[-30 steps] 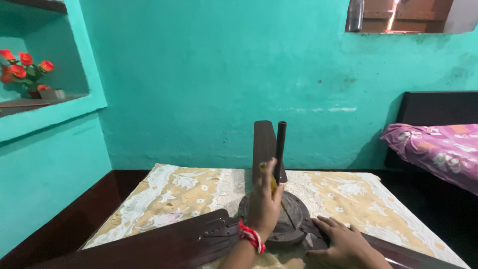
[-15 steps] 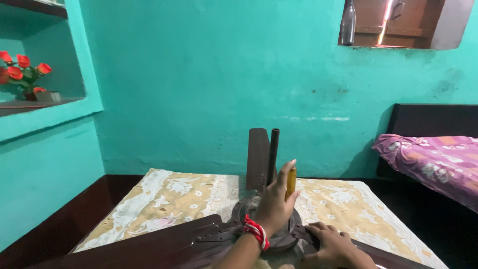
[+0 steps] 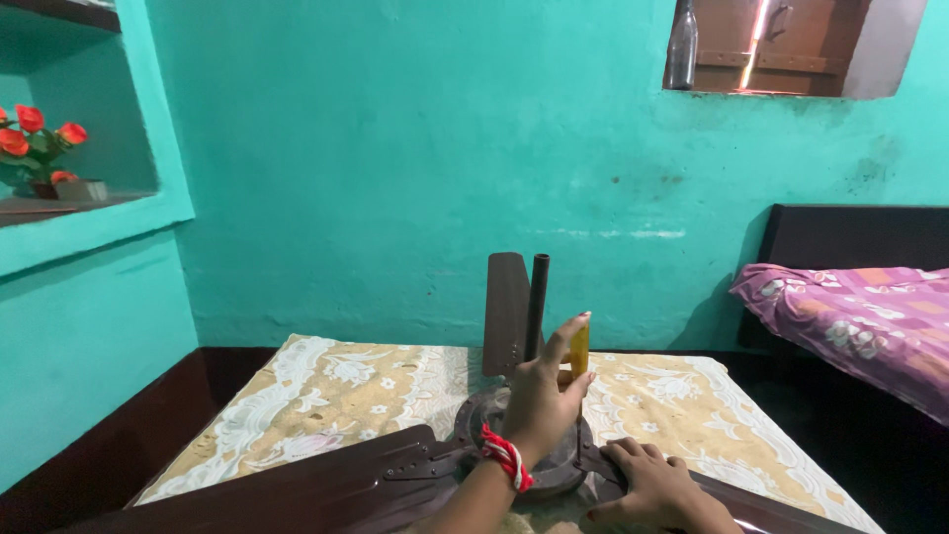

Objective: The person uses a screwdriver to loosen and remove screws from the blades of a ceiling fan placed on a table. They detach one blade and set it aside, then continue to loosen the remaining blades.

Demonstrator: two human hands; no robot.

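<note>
L hand: raised over fan hub, fingers curled round a yellow tool handle, thumb up along it; red thread band on wrist.
R hand: palm down, fingers bent, pressing on fan blade arm just R of hub; holds nothing.
Tool handle: yellow, smooth plastic look, upright; tip hidden behind L hand.
Ceiling fan: dark brown metal, lies on table. Round motor hub at centre, under L hand; black tube rod stands upright from it.
Blades: flat, long, matte brown. One blade runs twd lower L w/ metal bracket, one points away, seen end-on.
Tablecloth: cream/beige fabric, white floral print, covers table.
Wall: turquoise plaster, scuffed.
Bg: pink patterned bedspread at R; red flowers in L niche.
</note>
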